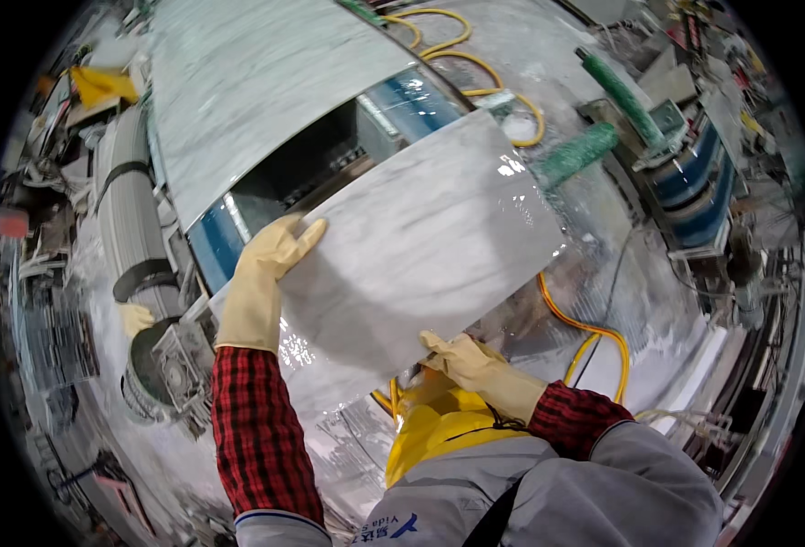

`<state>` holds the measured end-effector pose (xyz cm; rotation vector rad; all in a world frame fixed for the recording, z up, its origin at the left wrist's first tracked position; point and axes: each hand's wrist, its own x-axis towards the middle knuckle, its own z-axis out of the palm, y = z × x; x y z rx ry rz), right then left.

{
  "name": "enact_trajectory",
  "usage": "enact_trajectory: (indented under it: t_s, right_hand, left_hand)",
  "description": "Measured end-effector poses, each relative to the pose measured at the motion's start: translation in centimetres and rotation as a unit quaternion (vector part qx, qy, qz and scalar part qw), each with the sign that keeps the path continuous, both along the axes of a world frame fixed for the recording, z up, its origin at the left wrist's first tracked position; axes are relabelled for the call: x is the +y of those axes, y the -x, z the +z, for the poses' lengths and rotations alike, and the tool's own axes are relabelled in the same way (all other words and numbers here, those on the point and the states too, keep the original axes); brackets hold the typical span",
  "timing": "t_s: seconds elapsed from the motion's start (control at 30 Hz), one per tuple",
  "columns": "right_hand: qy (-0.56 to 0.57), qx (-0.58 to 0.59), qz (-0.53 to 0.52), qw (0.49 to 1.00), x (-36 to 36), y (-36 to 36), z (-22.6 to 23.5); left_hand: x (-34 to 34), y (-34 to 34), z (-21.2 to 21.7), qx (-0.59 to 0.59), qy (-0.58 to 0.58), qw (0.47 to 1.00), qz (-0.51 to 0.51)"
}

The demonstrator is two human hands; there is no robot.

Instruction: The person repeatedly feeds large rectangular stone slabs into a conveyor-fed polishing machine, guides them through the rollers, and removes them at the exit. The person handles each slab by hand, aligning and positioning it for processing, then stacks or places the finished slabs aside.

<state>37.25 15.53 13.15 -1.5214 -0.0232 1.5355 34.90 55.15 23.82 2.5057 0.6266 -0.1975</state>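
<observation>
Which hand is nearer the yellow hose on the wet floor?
Right. The right hand grips the marble slab's near edge beside the yellow hose; the left hand holds the far left edge.

The grey marble tile [420, 246] fills the middle, blocking passage beneath it. At eleven o'clock a larger slab [256, 82] closes the way — only the dark gap [320, 155] between the two stays open. At two o'clock green rollers [584, 150] and yellow hose [475, 64] crowd the wet floor [657, 310]; at nine, a ribbed grey roller [129, 210].
</observation>
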Motion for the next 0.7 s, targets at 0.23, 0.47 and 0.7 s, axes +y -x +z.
enact_trajectory:
  t_s: [0.23, 0.47, 0.7]
  right_hand:
    - [-0.139, 0.056, -0.02, 0.989, -0.8, -0.8, -4.8]
    - [-0.131, 0.268, -0.161, 0.941, -0.3, -1.6, -5.4]
    - [-0.299, -0.289, 0.07, 0.907, -6.0, -7.9, -0.6]
  left_hand:
    - [-5.2, 0.2, 8.0, 0.004, -0.066, 0.997, 0.048]
    - [-12.0, 5.4, 12.5, -0.074, -0.072, 0.989, 0.107]
    - [-17.2, 4.9, 17.8, -0.172, -0.02, 0.962, 0.212]
